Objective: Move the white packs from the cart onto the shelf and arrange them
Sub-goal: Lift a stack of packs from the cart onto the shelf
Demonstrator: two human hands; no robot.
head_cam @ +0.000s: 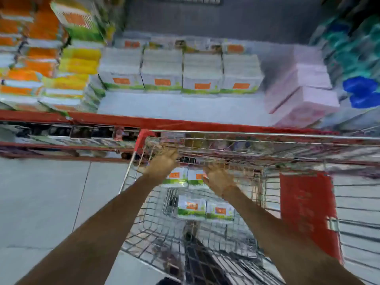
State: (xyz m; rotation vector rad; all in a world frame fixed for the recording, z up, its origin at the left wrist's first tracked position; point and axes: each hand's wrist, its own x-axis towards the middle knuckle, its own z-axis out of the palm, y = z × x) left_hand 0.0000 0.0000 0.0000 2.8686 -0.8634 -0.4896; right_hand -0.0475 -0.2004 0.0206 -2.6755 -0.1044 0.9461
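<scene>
A wire cart (226,134) stands against the shelf edge. Inside it, two white packs with orange labels and green bottoms (188,176) sit side by side at the far end, and two more (205,207) lie nearer me. My left hand (162,163) reaches down on the left side of the far pair, and my right hand (218,177) is on its right side; both hands flank the pair with fingers spread, contact blurred. On the shelf (174,108), a row of the same white packs (181,77) stands at the back, with more behind.
Orange and yellow packs (41,64) are stacked on the shelf's left. Pink packs (302,95) fill its right, with blue and green bags (359,89) beyond. The shelf's red front rail (102,118) runs just ahead of the cart. The cart's red flap (306,212) is at right.
</scene>
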